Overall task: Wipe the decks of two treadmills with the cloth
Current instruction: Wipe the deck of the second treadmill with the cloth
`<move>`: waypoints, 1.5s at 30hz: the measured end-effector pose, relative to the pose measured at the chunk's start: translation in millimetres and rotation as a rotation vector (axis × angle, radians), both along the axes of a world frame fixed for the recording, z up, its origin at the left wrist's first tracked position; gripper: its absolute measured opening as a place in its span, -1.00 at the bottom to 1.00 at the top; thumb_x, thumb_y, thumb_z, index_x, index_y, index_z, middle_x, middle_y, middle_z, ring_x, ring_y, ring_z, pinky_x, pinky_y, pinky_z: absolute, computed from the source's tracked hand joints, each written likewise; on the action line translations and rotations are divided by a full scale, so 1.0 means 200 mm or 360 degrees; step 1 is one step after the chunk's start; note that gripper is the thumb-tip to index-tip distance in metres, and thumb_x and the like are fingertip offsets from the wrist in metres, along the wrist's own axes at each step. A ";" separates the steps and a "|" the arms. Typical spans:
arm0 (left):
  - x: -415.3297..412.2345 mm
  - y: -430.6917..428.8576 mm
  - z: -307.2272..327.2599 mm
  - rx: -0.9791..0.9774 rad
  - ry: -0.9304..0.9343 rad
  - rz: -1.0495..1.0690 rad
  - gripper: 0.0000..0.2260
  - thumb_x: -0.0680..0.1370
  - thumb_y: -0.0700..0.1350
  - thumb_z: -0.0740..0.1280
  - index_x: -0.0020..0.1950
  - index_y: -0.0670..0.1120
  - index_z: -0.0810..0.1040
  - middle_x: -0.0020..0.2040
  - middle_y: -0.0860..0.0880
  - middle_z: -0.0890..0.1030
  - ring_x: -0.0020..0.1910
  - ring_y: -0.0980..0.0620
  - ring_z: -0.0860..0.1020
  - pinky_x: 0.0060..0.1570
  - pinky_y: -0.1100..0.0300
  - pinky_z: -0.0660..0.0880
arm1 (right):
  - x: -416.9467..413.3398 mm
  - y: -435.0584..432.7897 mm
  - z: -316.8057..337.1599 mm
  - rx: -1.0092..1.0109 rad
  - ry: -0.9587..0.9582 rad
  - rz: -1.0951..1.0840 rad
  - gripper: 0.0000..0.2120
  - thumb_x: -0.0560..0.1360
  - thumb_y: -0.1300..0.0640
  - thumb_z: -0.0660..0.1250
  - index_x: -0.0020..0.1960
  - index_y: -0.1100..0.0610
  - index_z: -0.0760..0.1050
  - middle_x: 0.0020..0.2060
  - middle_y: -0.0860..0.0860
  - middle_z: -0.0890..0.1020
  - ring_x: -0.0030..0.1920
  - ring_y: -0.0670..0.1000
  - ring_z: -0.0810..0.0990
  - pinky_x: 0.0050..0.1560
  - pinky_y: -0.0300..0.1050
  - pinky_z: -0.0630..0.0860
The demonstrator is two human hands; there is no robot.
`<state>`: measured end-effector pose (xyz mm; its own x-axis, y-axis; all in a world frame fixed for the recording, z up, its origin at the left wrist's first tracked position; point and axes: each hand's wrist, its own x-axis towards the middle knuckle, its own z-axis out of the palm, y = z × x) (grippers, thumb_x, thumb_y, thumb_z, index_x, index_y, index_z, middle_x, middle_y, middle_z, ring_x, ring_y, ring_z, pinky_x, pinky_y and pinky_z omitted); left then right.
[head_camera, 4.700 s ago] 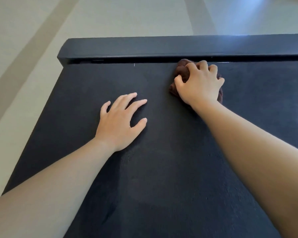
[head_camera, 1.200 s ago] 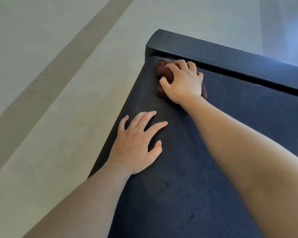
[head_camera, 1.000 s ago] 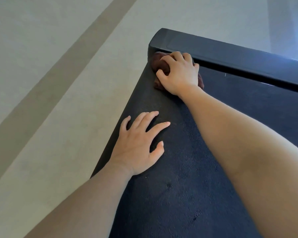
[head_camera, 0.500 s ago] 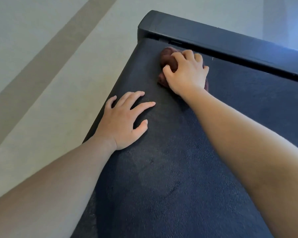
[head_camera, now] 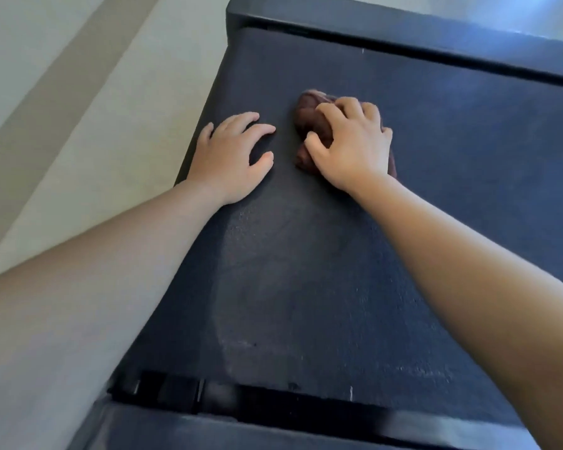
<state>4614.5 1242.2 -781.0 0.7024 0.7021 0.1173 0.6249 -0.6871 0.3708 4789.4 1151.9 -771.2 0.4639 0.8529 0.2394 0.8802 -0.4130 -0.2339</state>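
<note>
Pressing down on a bunched dark-brown cloth (head_camera: 309,125), the right hand (head_camera: 350,151) curls closed over it on the dark textured treadmill deck (head_camera: 306,287). Just left of it, the left hand (head_camera: 231,157) lies flat, fingers spread, near the deck's edge, beside the pale floor (head_camera: 78,125).

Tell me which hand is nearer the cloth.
Right. The right hand lies on top of the brown cloth, fingers curled over it. The left hand rests flat on the treadmill deck beside it, apart from the cloth.
</note>
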 end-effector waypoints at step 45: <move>-0.83 -0.42 -0.01 -0.0285 -0.0081 -0.0211 -0.50 0.60 0.01 0.15 0.51 -0.06 0.14 0.54 0.03 0.10 0.51 0.07 0.04 0.43 0.24 -0.03 | -0.82 -0.43 0.01 -0.0051 0.0024 0.0098 -0.59 0.49 -0.19 0.11 0.27 -0.08 0.41 0.31 -0.03 0.40 0.35 0.13 0.24 0.19 0.34 0.30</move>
<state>4448.2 1158.0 -782.9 0.7862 0.6169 0.0367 0.5109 -0.6822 0.5231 4626.3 1065.4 -769.2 0.4136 0.8871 0.2048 0.9007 -0.3658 -0.2346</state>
